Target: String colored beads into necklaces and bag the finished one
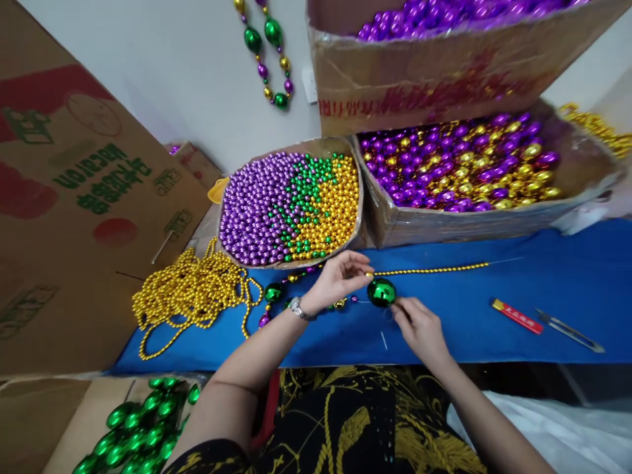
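Observation:
A large shiny green bead is between my two hands. My left hand, with a watch on its wrist, is closed in a pinch at a small gold bead just above it. My right hand is closed, its fingertips at the green bead's lower right side; a thin clear thread loops beside them. Behind the hands lies a straight strand of small gold beads, with bare thread at its right end. Part of a purple, green and gold bead string lies by my left forearm, partly hidden.
A box of small beads and a box of purple and gold beads stand behind. Gold bead strands are heaped left. A red and yellow packet and a slim cutter lie right. Large green beads are below left.

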`<state>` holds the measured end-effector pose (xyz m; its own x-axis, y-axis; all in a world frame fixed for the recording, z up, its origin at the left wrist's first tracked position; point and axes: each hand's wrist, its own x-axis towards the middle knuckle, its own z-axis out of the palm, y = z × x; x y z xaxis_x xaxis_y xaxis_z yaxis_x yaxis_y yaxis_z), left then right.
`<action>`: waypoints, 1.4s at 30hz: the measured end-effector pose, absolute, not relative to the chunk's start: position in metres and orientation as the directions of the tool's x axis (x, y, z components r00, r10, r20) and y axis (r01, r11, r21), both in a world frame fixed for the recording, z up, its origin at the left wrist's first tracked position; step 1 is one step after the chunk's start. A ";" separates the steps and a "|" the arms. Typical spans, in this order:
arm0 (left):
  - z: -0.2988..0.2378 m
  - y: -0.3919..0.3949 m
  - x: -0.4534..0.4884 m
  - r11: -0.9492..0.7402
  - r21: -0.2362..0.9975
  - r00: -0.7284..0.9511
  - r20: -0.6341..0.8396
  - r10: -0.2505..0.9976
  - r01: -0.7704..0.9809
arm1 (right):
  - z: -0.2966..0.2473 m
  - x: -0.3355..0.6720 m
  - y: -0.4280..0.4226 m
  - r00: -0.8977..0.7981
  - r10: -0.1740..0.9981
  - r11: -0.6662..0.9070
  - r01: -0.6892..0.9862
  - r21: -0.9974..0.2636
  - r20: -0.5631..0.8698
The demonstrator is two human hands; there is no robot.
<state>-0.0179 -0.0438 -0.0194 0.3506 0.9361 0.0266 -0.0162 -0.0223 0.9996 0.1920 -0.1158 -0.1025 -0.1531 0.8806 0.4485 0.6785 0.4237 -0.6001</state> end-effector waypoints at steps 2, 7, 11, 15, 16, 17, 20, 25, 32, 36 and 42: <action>-0.032 -0.047 -0.010 -0.018 0.999 0.353 0.005 0.936 0.033 | -0.115 0.195 -0.113 -0.155 0.907 0.388 0.671 -0.632 0.391; -0.020 -0.046 0.004 -0.277 0.939 0.340 0.198 0.919 0.202 | -0.112 0.206 -0.107 -0.125 0.916 0.357 0.688 -0.632 0.381; 0.030 -0.032 0.021 -0.434 0.884 0.498 0.303 0.813 0.171 | -0.076 0.204 -0.092 -0.128 0.883 0.434 0.589 -0.682 0.452; 0.075 0.012 0.045 -0.459 0.883 0.667 0.284 0.689 0.098 | -0.055 0.204 -0.079 -0.080 0.908 0.403 0.428 -0.809 0.411; 0.081 0.029 0.051 -0.478 0.872 0.692 0.281 0.664 0.104 | -0.054 0.206 -0.077 -0.053 0.923 0.370 0.391 -0.843 0.381; 0.085 0.049 0.058 -0.509 0.851 0.704 0.283 0.651 0.129 | -0.054 0.208 -0.077 -0.031 0.936 0.338 0.355 -0.871 0.351; 0.081 0.116 0.082 -0.603 0.733 0.627 0.317 0.711 0.314 | -0.059 0.212 -0.078 -0.017 0.965 0.257 0.280 -0.925 0.263; 0.055 0.190 0.116 -0.474 0.572 0.570 0.013 0.822 0.670 | -0.067 0.213 -0.081 -0.042 0.985 0.175 0.226 -0.958 0.170; 0.076 0.158 0.088 -0.526 0.742 0.664 0.148 0.733 0.416 | -0.071 0.212 -0.087 -0.051 0.968 0.249 0.284 -0.926 0.245; 0.078 0.091 0.045 -0.257 0.965 0.420 0.252 0.872 -0.048 | -0.065 0.206 -0.091 -0.057 0.927 0.363 0.388 -0.847 0.371; 0.036 0.022 0.011 0.158 0.862 0.196 -0.070 0.978 -0.481 | -0.054 0.194 -0.090 -0.152 0.867 0.486 0.459 -0.743 0.474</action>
